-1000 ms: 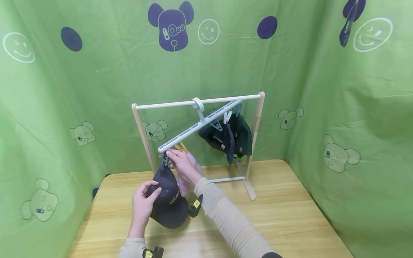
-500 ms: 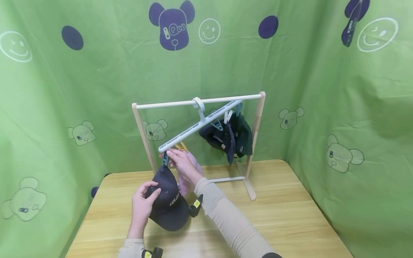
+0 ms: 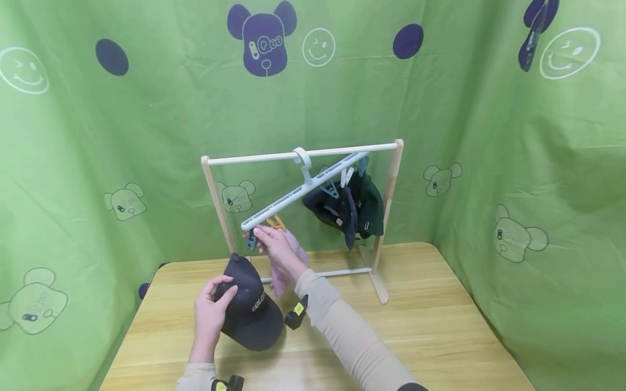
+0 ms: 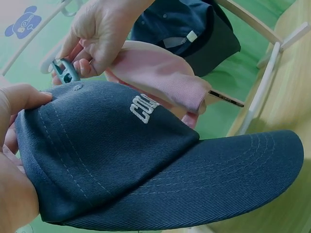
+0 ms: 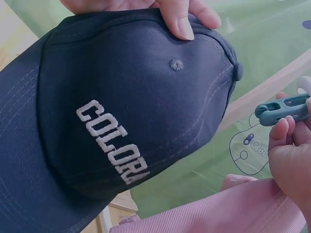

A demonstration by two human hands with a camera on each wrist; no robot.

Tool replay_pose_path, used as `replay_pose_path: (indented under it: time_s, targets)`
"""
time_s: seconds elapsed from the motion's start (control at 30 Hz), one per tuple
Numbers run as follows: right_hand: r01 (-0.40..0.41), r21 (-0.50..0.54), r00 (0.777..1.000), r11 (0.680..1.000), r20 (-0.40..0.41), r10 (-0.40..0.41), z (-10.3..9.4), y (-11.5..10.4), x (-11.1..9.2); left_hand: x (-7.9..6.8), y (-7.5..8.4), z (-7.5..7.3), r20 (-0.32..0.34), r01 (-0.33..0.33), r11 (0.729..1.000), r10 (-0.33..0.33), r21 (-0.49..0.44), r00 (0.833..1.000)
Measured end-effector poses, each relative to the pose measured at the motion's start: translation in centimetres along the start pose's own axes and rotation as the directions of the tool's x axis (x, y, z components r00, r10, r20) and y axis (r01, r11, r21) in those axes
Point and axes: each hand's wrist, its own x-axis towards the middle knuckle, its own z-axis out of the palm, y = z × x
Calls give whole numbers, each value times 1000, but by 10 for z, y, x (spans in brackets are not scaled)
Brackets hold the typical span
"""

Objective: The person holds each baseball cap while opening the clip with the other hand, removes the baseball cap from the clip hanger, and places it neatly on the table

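Note:
A dark navy baseball cap (image 3: 249, 304) with white lettering is pinched at its side by my left hand (image 3: 210, 312). Its crown points up and its brim slopes down to the right. Just above the crown, my right hand (image 3: 276, 247) holds a teal clothespin (image 3: 251, 240) at the low left end of a pale blue hanger (image 3: 279, 206). In the right wrist view a gap shows between the cap's top button and the clothespin (image 5: 282, 110). A pink cap (image 4: 155, 73) hangs by a yellow clothespin (image 3: 276, 222), partly behind my right hand.
The hanger hooks over the white bar of a wooden rack (image 3: 388, 206) and tilts up to the right. At its raised end a navy cap (image 3: 332, 212) and a dark green cap (image 3: 370, 206) hang from clothespins. Underneath is a wooden table (image 3: 420, 326), with green curtains around it.
The navy cap has come out of the teal clothespin and moved slightly down and left with my left hand. My right hand stays at the hanger's end, still on the clothespin.

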Motion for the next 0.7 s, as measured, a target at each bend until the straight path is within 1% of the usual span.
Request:
replay_pose_path:
  time_s: [0.23, 0.43, 0.7]
  targets:
    - [13, -15, 1000, 1000, -14, -13, -1, 1, 0, 0, 2, -5, -35, 0, 1000, 0, 16, 999]
    - [16, 3, 1000, 1000, -14, -16, 0, 1, 0, 1, 1, -11, -52, -23, 1000, 23, 9, 998]
    - [6, -6, 1000, 1000, -10, -6, -1, 0, -1, 3, -3, -18, -90, -38, 999, 35, -31, 995]
